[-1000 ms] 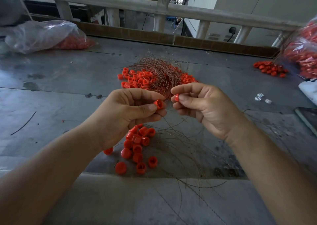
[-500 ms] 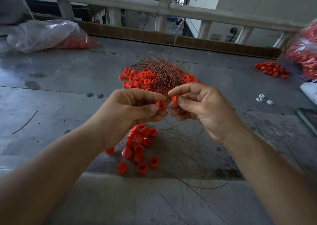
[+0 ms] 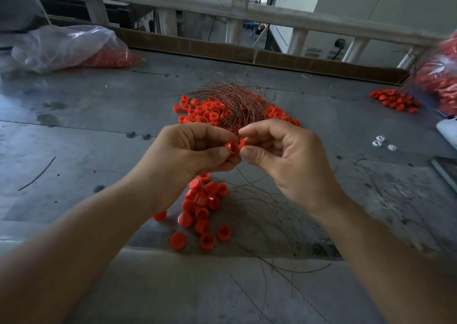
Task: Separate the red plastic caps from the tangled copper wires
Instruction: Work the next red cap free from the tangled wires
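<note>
My left hand (image 3: pixel 188 153) pinches a red cap (image 3: pixel 232 147) between thumb and fingers. My right hand (image 3: pixel 284 155) pinches a second red cap (image 3: pixel 241 142) right beside it, and the two caps touch. A thin copper wire hangs down from them. Behind my hands lies a tangle of copper wires (image 3: pixel 235 101) on a heap of red caps (image 3: pixel 205 111). Below my hands sits a small pile of loose red caps (image 3: pixel 202 207), with loose copper wires (image 3: pixel 267 212) spread to its right.
The grey metal table (image 3: pixel 99 116) carries a clear bag of red caps (image 3: pixel 69 49) at the back left, another bag (image 3: pixel 442 76) and a cap pile (image 3: pixel 393 101) at the right. Small white pieces (image 3: pixel 382 143) lie right of my hands. A rail (image 3: pixel 222 9) borders the far edge.
My two hands have closed the gap between them, so the two caps now touch. Both hands stay in front of the wire tangle.
</note>
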`<action>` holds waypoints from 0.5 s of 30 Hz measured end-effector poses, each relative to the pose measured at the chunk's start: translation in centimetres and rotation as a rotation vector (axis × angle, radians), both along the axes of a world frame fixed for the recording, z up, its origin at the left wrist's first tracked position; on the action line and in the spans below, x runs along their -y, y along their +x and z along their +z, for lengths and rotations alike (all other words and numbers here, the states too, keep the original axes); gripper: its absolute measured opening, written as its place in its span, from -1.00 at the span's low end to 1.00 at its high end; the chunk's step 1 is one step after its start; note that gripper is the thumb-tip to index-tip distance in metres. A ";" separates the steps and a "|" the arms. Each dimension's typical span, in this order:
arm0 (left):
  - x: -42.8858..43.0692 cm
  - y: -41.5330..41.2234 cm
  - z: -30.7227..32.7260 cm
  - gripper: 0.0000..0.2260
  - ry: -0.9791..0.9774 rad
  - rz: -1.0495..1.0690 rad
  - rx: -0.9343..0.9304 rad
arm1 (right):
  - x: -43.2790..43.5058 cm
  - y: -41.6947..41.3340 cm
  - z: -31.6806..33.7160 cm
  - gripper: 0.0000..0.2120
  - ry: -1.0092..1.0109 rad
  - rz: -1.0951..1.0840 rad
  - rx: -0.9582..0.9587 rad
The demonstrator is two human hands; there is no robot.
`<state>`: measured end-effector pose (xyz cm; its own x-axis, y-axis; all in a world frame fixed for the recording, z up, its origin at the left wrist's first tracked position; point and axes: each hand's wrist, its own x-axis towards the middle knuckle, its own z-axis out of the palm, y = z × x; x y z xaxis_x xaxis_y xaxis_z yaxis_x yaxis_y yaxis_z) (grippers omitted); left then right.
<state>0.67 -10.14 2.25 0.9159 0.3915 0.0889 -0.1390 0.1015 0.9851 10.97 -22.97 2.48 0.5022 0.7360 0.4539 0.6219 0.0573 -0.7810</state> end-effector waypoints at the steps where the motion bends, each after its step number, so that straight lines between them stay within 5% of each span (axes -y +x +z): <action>1: 0.0 0.0 0.0 -0.80 0.001 0.001 0.000 | 0.0 -0.1 -0.1 -0.72 0.007 -0.007 -0.001; 15: 0.3 0.0 -0.1 -0.82 0.101 0.052 -0.007 | -0.3 -0.3 -0.7 -0.77 0.020 -0.070 0.147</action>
